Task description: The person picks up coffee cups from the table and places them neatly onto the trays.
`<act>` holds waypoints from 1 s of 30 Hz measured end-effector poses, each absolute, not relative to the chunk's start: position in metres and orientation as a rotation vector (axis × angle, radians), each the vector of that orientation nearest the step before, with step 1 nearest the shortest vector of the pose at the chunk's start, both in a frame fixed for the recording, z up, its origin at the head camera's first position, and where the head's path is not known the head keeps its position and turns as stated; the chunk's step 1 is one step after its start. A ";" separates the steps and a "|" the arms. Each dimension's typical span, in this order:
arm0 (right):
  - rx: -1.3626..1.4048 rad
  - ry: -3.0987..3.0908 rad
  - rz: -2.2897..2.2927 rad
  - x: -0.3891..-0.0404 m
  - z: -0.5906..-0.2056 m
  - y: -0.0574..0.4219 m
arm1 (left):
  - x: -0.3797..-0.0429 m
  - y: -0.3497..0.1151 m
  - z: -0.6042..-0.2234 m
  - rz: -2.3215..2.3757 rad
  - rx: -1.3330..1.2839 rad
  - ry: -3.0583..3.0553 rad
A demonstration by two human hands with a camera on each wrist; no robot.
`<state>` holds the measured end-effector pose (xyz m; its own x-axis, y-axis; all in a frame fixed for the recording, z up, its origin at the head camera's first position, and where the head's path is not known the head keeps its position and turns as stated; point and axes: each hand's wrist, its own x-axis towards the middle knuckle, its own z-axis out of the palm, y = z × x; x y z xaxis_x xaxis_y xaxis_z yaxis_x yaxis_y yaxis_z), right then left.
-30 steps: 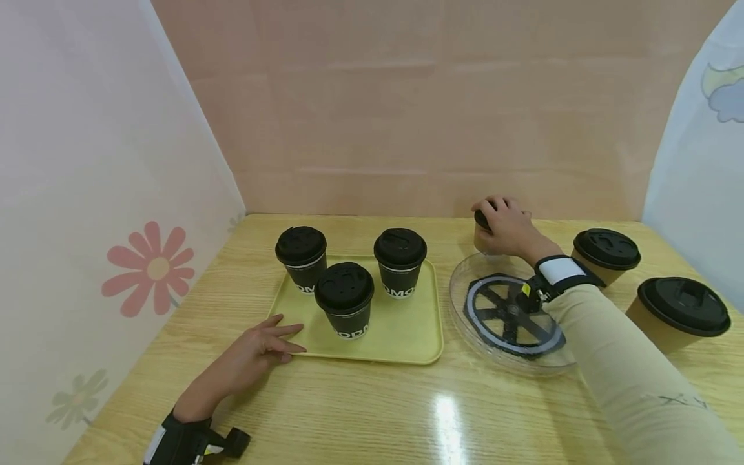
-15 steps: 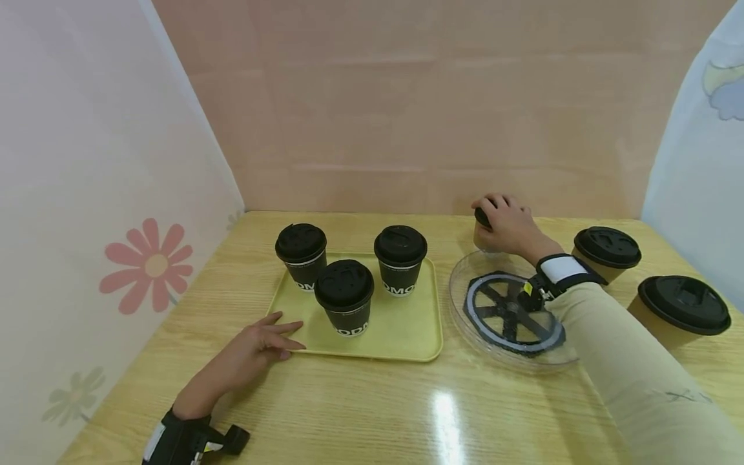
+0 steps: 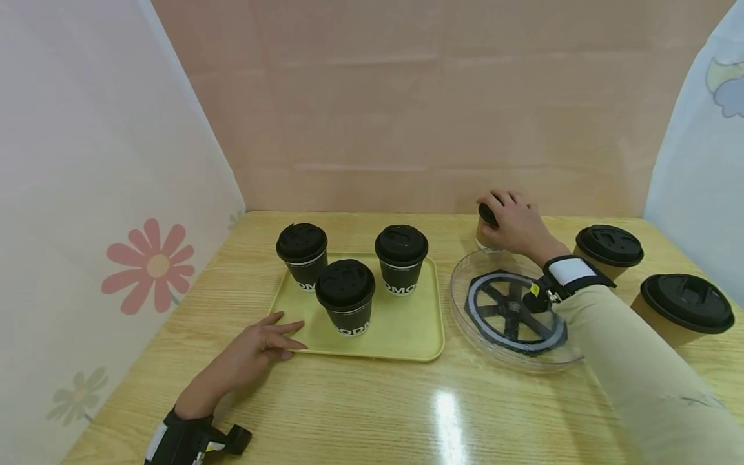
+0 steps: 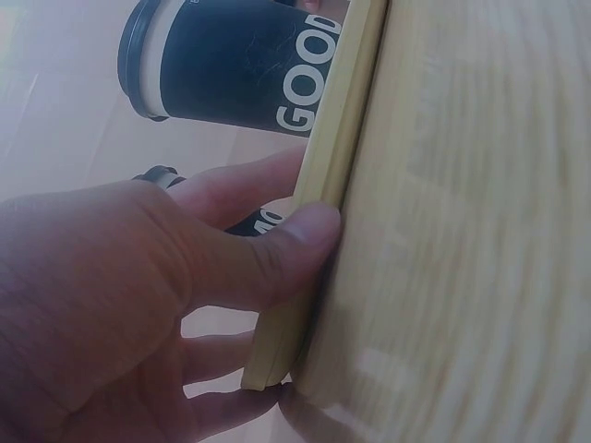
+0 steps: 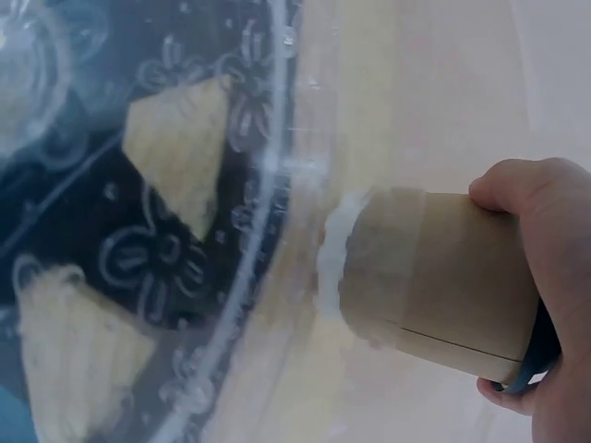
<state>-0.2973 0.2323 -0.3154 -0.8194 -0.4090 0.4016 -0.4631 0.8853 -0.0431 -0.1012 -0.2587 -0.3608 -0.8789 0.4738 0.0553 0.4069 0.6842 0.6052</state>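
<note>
My left hand (image 3: 258,349) is at the near left corner of a yellow tray (image 3: 407,329); in the left wrist view the thumb (image 4: 309,231) presses the rim's outer side while fingers lie across the tray. Three black paper coffee cups with black lids stand on the tray: one at the back left (image 3: 302,258), one in front (image 3: 347,300), one at the right (image 3: 401,261). My right hand (image 3: 517,226) grips a brown paper cup (image 5: 452,277) by its lidded top, behind a clear round turntable (image 3: 511,310). The hand covers part of that cup's dark lid.
Two more brown cups with black lids, one farther back (image 3: 609,248) and one nearer (image 3: 686,307), stand at the right. A brown backdrop (image 3: 372,116) rises behind the wooden table (image 3: 349,407). White panels flank both sides.
The right hand has shifted slightly to the right with the brown cup in its grip. My left hand, the tray and its cups hold their places.
</note>
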 end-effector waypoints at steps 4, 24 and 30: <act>0.623 -2.627 0.205 -0.294 -0.309 0.235 | -0.102 -0.259 -0.361 0.956 0.723 2.785; 0.681 -2.507 0.228 -0.271 -0.281 0.230 | -0.100 -0.260 -0.363 0.959 0.698 2.775; 0.757 -2.425 0.216 -0.254 -0.273 0.224 | -0.100 -0.259 -0.362 0.953 0.697 2.781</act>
<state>-0.2541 0.2236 -0.2728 -0.6683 -0.4691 0.5773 -0.5639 0.8256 0.0180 -0.1000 -0.2595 -0.3622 -0.8866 0.4612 0.0346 0.3854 0.6954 0.6065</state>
